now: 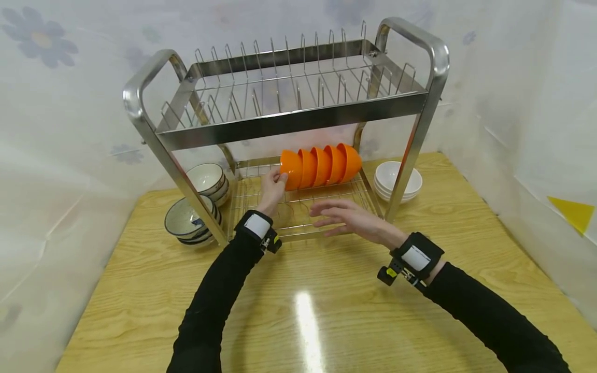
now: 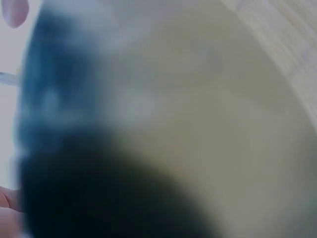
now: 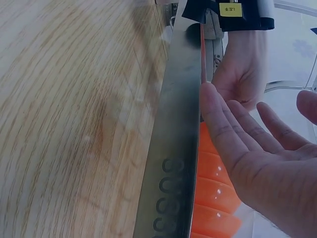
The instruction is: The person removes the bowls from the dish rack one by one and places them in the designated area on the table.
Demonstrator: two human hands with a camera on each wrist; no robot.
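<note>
Several orange bowls (image 1: pixel 317 167) lie on their sides, nested in a row along the back of the dish rack's lower shelf (image 1: pixel 298 232). At the row's left end, my left hand (image 1: pixel 272 191) grips the last orange bowl, thumb toward the front; its other fingers are mostly hidden. My right hand (image 1: pixel 350 220) is above the shelf's front right part, fingers extended and spread, apart from the bowls. In the right wrist view, orange bowls (image 3: pixel 215 191) show behind the rack's metal rail (image 3: pixel 171 148). A blurred patterned bowl (image 2: pixel 198 109) fills most of the left wrist view.
Patterned bowls (image 1: pixel 186 220) stand in two stacks by the rack's left legs. White bowls (image 1: pixel 396 181) are stacked beside its right side. Overhead, the upper wire tier (image 1: pixel 294 88) spans the lower shelf. Wooden tabletop (image 1: pixel 350 321) extends in front.
</note>
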